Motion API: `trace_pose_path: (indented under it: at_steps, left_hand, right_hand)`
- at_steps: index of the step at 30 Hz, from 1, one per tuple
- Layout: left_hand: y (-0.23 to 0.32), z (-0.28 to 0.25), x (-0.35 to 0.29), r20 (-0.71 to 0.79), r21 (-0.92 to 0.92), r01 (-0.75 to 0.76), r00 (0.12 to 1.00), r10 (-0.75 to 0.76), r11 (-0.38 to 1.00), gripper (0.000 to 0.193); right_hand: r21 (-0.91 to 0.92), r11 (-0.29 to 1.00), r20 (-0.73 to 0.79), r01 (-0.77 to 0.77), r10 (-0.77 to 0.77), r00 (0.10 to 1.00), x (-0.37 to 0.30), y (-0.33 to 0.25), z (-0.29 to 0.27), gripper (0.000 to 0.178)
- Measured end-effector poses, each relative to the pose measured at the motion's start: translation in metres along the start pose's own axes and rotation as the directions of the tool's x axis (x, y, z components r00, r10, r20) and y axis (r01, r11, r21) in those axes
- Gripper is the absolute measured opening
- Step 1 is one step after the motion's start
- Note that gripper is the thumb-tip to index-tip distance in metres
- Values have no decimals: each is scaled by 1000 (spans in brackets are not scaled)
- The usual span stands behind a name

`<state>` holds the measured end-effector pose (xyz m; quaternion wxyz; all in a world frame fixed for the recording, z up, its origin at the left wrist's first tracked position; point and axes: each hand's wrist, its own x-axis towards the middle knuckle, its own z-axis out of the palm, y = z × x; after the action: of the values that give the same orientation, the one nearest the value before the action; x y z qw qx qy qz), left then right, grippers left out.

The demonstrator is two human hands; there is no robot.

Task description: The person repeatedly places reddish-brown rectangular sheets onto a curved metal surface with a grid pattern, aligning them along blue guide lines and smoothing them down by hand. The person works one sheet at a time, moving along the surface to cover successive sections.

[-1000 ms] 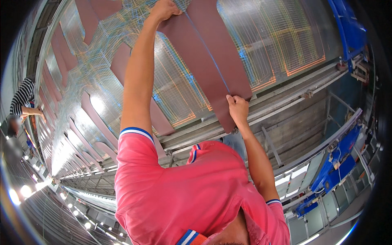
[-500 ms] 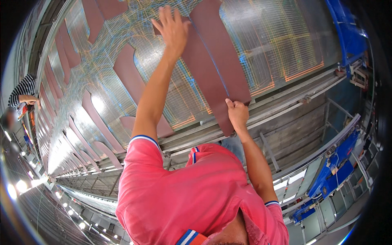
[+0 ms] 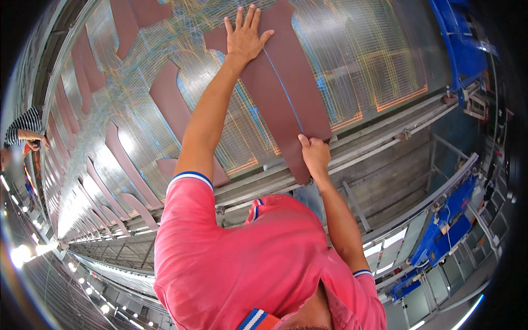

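Observation:
A long maroon fabric piece (image 3: 280,104) lies on the table, with a thin blue line running lengthwise along its middle. Whether the line is a mark or a gap between two panels, I cannot tell. My left hand (image 3: 245,39) rests flat on its far part, fingers spread and thumb out to the right. At the near end, my right hand (image 3: 315,155) has its fingers curled around the fabric by the table edge; the fingertips are partly hidden. The lowest corner of the piece hangs over that edge.
The long glossy table (image 3: 352,60) carries many coloured outlines. Other maroon pieces (image 3: 170,99) lie to the left. A metal rail (image 3: 379,132) runs along the near edge. Blue machinery (image 3: 459,38) stands at the right. Another person in a striped sleeve (image 3: 25,125) leans in at far left.
My left hand has shifted slightly right, further onto the maroon piece, uncovering its far left corner. My right hand keeps its hold. The whole view has drifted a little left.

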<state>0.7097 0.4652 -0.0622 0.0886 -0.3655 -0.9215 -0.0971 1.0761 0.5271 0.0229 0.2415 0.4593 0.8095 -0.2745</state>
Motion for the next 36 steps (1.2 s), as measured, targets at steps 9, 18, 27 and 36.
trace_pose_path:
  at_steps: [9, 18, 27, 36]
  left_hand:
    - [143, -83, -194, 368, -232, -199, 888, 276, 952, 79]
    - [165, -113, -237, 488, -232, -222, 816, 311, 947, 99]
    - [206, -93, -264, 421, 41, -56, 906, 34, 998, 107]
    - [204, -104, -345, 309, -614, 220, 951, -25, 758, 51]
  right_hand:
    - [-227, 959, -131, 170, -203, 970, -9, 12, 1, 41]
    - [-249, 551, 4, 797, -822, 569, -40, 58, 6, 26]
    - [-143, 539, 23, 830, -837, 547, -35, 68, -8, 26]
    - [191, 520, -371, 833, -747, 552, -68, 147, -11, 18]
